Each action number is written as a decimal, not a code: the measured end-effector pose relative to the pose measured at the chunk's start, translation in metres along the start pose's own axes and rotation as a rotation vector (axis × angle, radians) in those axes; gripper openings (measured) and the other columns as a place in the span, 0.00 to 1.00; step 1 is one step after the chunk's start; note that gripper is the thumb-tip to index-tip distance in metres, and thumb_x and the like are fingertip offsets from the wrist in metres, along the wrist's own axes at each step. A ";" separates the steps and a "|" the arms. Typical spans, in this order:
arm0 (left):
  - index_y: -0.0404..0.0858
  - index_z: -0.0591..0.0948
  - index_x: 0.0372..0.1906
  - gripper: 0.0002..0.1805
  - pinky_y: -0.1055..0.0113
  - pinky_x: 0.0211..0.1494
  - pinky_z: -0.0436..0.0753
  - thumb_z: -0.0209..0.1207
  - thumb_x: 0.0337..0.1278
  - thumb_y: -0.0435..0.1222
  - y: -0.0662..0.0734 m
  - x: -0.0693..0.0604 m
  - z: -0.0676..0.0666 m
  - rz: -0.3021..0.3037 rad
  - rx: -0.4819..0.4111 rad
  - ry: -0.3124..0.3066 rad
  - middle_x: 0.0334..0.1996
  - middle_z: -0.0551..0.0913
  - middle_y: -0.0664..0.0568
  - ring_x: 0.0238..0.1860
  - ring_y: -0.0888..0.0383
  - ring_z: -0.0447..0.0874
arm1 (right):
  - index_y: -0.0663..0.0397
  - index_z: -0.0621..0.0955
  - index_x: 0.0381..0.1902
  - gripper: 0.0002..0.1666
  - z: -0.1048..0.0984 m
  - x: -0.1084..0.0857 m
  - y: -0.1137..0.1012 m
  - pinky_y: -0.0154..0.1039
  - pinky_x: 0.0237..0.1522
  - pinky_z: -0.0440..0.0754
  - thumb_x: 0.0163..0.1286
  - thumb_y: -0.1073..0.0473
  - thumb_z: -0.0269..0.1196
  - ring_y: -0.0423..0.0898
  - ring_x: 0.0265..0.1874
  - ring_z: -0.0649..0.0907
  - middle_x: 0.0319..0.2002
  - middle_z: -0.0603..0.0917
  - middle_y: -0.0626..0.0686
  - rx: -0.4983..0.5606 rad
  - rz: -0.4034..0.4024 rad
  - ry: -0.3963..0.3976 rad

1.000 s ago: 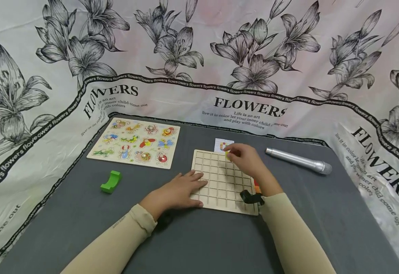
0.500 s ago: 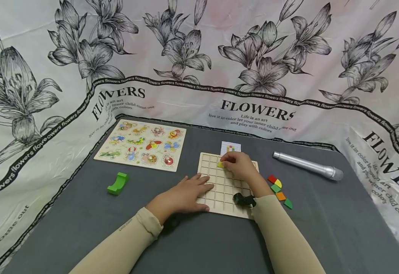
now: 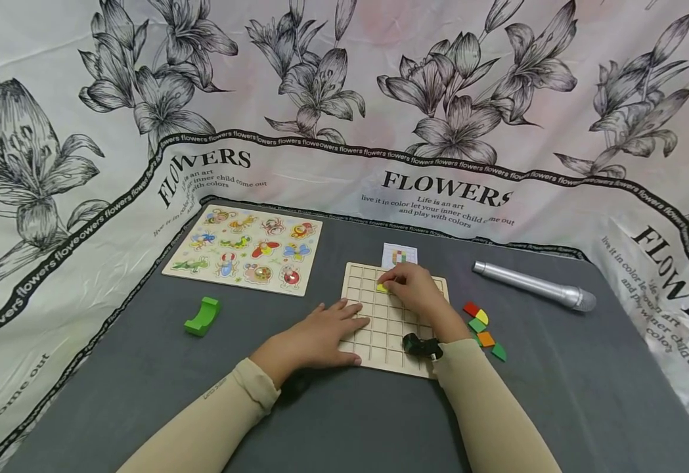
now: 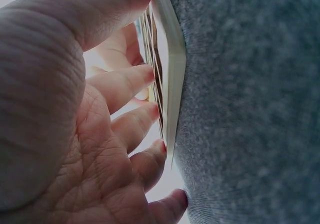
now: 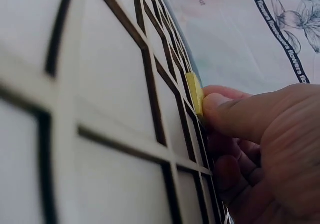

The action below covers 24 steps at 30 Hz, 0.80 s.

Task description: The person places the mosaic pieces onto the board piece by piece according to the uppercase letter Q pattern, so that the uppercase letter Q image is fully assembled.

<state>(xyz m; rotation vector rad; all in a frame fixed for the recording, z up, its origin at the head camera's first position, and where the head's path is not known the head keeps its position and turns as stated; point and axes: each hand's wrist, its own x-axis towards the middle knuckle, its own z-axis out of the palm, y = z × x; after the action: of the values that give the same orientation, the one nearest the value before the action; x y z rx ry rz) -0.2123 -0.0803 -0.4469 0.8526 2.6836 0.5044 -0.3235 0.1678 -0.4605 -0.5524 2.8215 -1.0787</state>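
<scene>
A wooden grid board (image 3: 374, 335) lies on the grey table, its surface divided into square recesses. My left hand (image 3: 314, 338) rests on the board's left edge with fingers spread; in the left wrist view its fingertips touch the board's rim (image 4: 175, 78). Over the board's far part, my right hand (image 3: 418, 289) pinches a small yellow block (image 5: 195, 93) between thumb and finger, against the grid. Just behind the board is a white pattern card (image 3: 400, 253) with a coloured design, partly covered by the right hand.
Right of the board lie several small coloured blocks (image 3: 485, 339), red, yellow, green and orange. A silver microphone (image 3: 533, 285) is behind them. At left are an insect puzzle board (image 3: 244, 249) and a green curved block (image 3: 203, 316). A flowered cloth (image 3: 320, 171) rises behind the table.
My right hand has come down and left onto the board's far rows with the yellow block, uncovering the loose blocks at right. The left hand stays on the board. The head view has shifted slightly.
</scene>
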 end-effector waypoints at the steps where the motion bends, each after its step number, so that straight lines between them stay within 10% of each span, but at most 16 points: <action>1: 0.49 0.70 0.84 0.41 0.33 0.87 0.55 0.69 0.72 0.54 0.000 0.000 0.000 0.001 0.000 0.001 0.88 0.60 0.49 0.90 0.43 0.51 | 0.50 0.94 0.50 0.10 0.000 0.000 0.000 0.49 0.53 0.83 0.80 0.63 0.66 0.51 0.48 0.85 0.52 0.89 0.55 -0.003 -0.002 0.002; 24: 0.49 0.70 0.84 0.41 0.33 0.87 0.54 0.68 0.73 0.54 0.000 0.000 0.002 -0.001 -0.006 -0.003 0.88 0.60 0.50 0.90 0.43 0.50 | 0.50 0.93 0.48 0.07 0.000 -0.003 -0.001 0.45 0.47 0.80 0.76 0.61 0.72 0.48 0.41 0.81 0.46 0.87 0.53 0.009 -0.040 -0.015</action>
<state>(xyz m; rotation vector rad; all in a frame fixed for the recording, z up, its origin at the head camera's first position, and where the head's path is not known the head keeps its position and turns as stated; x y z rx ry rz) -0.2121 -0.0799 -0.4490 0.8501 2.6783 0.5102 -0.3207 0.1679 -0.4604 -0.6168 2.8029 -1.0886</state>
